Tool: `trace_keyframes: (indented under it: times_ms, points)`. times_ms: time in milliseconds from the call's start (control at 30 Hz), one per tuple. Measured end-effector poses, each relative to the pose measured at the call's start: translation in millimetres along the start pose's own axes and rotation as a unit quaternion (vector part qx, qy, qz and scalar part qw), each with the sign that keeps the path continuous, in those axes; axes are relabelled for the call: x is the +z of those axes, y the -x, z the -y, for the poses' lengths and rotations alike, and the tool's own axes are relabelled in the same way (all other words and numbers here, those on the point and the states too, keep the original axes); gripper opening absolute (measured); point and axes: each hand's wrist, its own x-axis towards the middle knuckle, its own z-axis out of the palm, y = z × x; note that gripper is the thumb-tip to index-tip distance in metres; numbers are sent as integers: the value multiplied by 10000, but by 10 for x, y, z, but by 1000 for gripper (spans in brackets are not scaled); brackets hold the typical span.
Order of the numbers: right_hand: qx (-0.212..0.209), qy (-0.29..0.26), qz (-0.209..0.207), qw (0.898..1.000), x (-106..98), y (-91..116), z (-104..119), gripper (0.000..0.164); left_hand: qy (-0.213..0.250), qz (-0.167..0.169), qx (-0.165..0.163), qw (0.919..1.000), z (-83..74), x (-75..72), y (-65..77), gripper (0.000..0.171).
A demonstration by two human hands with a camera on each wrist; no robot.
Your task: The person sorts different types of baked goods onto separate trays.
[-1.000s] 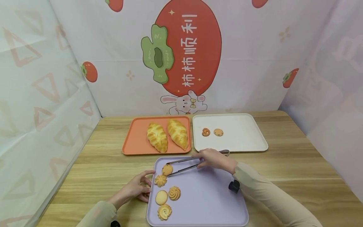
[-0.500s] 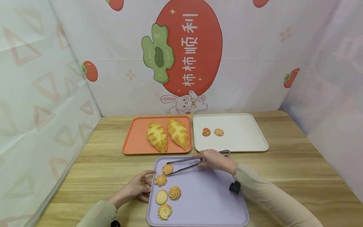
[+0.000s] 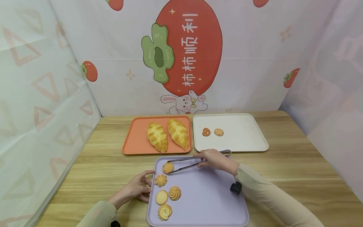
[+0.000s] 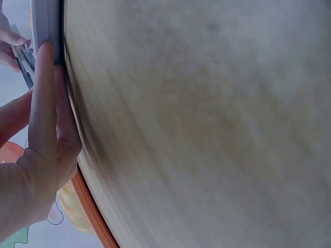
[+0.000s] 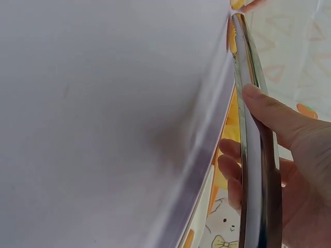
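In the head view, my right hand (image 3: 216, 160) grips metal tongs (image 3: 184, 159) over the lilac tray (image 3: 210, 201). The tongs' tips stand on either side of a round, dark-dotted cookie (image 3: 168, 168) near the tray's far left corner. My left hand (image 3: 136, 188) rests against the tray's left edge, its fingers touching the rim. In the left wrist view, one straight finger (image 4: 44, 98) lies along that rim. The right wrist view has my thumb and fingers around the tongs (image 5: 253, 155). Just below the dotted cookie lies a flower-shaped cookie (image 3: 160, 180).
Lower on the lilac tray are a swirl cookie (image 3: 174, 193), a plain round cookie (image 3: 161, 197) and a ruffled cookie (image 3: 164, 212). Behind it, an orange tray (image 3: 136, 135) bears two bread loaves (image 3: 157, 137). A white tray (image 3: 244, 132) holds a pretzel (image 3: 206, 132) and another dotted cookie (image 3: 218, 132).
The dotted cookie has shifted slightly away from me and to the right between the tongs' tips, leaving a small gap to the flower-shaped cookie. My left hand stays in place.
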Motion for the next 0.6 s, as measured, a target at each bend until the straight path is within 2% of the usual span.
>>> trace_keyframes:
  times_ms: [600]
  points:
    - [123,79,-316,9994,-120,101,-75,41,-5,23,9,10000,0,-2,-3,67]
